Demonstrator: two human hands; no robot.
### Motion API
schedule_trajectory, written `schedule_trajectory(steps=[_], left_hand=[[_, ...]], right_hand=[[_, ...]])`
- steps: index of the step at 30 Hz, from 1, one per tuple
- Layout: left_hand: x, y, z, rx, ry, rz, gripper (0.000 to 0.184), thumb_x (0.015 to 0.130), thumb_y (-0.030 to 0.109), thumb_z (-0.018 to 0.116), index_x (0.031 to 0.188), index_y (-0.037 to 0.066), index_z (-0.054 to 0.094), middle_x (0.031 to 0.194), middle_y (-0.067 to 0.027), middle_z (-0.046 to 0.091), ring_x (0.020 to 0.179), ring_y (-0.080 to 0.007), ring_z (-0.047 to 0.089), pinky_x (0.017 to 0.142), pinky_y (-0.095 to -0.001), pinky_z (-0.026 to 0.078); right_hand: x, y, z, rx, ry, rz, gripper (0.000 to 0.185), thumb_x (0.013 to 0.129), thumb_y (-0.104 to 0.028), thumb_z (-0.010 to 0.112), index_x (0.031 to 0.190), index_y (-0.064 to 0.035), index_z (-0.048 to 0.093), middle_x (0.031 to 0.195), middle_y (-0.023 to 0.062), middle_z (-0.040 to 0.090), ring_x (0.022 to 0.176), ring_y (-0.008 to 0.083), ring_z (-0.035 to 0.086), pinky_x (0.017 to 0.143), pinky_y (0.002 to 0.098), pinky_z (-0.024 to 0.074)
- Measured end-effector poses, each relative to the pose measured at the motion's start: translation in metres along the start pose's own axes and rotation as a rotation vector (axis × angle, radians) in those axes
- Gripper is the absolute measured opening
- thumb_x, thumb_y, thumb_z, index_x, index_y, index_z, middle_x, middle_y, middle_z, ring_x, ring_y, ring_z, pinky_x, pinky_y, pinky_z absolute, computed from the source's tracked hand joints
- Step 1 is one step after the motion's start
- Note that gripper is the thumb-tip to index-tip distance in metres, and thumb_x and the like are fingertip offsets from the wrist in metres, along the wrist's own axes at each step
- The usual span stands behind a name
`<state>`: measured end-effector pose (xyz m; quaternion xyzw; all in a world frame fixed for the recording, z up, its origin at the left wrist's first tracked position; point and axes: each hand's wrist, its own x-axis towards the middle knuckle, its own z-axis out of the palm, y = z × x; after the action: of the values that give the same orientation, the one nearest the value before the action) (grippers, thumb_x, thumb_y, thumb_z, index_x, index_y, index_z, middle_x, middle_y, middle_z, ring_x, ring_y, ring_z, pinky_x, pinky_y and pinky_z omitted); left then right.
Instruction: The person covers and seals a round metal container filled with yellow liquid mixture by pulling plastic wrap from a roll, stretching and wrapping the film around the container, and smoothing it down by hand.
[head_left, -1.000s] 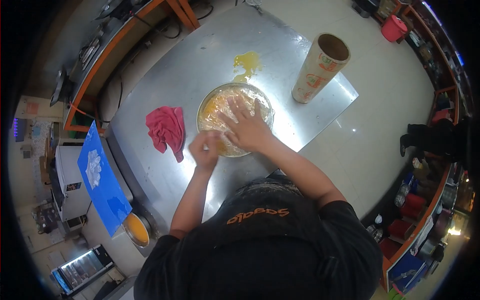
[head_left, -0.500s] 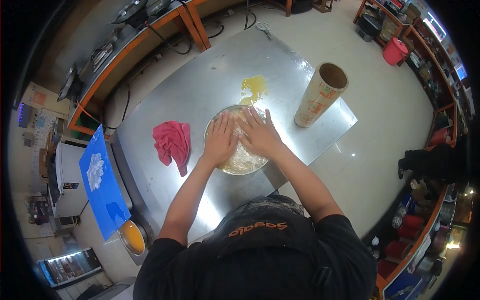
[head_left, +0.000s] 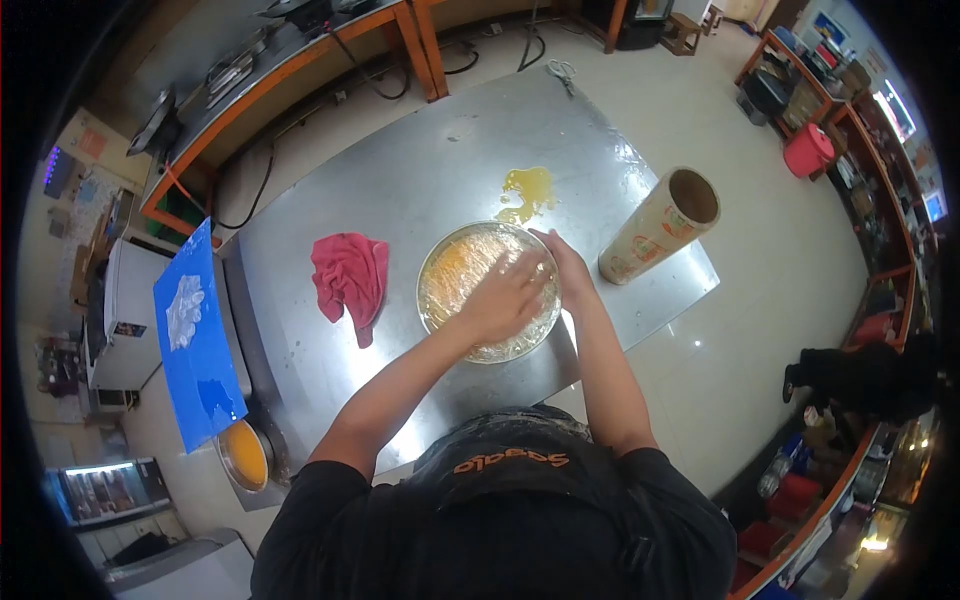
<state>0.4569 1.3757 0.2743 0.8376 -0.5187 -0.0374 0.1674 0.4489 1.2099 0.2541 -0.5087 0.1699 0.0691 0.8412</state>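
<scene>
A round metal pan (head_left: 445,325) stands on the steel table (head_left: 400,160), its top covered by crinkled clear film over something yellowish. My left hand (head_left: 508,300) lies flat on the film at the pan's right half, fingers stretched out. Against the pan's right rim rests my right hand (head_left: 568,268), its fingers extended along the edge and partly hidden. Behind the pan a yellow puddle (head_left: 530,190) spreads on the steel. To the left lies a crumpled red cloth (head_left: 350,280).
A tall cardboard-cored roll (head_left: 650,235) stands at the right. Scissors (head_left: 562,75) lie at the far corner. At the left are a blue board (head_left: 200,350) with a clear plastic glove and a bowl of orange liquid (head_left: 243,455). A person in dark clothes (head_left: 850,380) is far right.
My left hand has slid from the pan's left side to its right half. My right hand has moved off the film to the right rim. The camera view has shifted.
</scene>
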Motion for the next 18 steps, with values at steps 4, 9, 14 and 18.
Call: schedule_trajectory(steps=[4, 9, 14, 18], left_hand=[[-0.023, 0.031, -0.002, -0.081, -0.076, 0.111, 0.053, 0.102, 0.032, 0.037, 0.141, -0.004, 0.043, 0.154, -0.0234, 0.028, 0.147, -0.0368, 0.019, 0.120, -0.0509, 0.011], [-0.059, 0.040, -0.036, -0.569, 0.003, 0.185, 0.039, 0.095, 0.025, 0.060, 0.123, -0.002, 0.061, 0.138, -0.0249, 0.050, 0.136, -0.0371, 0.042, 0.113, -0.0424, 0.032], [-0.106, 0.001, -0.051, -0.747, 0.409, -0.385, 0.017, 0.091, 0.011, 0.063, 0.105, 0.007, 0.071, 0.095, -0.0095, 0.071, 0.086, -0.0229, 0.065, 0.080, -0.0334, 0.049], [-0.131, -0.010, -0.038, -0.296, 0.687, -0.480, 0.024, 0.087, 0.006, 0.063, 0.110, 0.004, 0.067, 0.105, -0.0109, 0.068, 0.097, -0.0275, 0.061, 0.089, -0.0375, 0.046]], right_hand=[[0.042, -0.020, 0.019, -0.921, -0.028, -0.077, 0.065, 0.100, -0.049, 0.034, 0.150, -0.0064, 0.035, 0.152, 0.0223, 0.035, 0.141, 0.0361, 0.033, 0.117, 0.0483, 0.0240], [0.026, 0.007, 0.086, -1.781, -0.044, -0.549, 0.060, 0.100, -0.044, 0.033, 0.152, -0.0135, 0.032, 0.160, 0.0183, 0.020, 0.148, 0.0365, 0.017, 0.116, 0.0627, 0.0131], [0.008, 0.037, 0.100, -1.811, -0.412, -0.787, 0.058, 0.099, -0.042, 0.037, 0.150, -0.0144, 0.036, 0.160, 0.0166, 0.021, 0.149, 0.0354, 0.016, 0.117, 0.0614, 0.0103], [-0.045, 0.026, 0.089, -1.800, -0.663, -0.807, 0.057, 0.098, -0.040, 0.040, 0.148, -0.0127, 0.039, 0.158, 0.0161, 0.025, 0.147, 0.0352, 0.020, 0.117, 0.0604, 0.0122]])
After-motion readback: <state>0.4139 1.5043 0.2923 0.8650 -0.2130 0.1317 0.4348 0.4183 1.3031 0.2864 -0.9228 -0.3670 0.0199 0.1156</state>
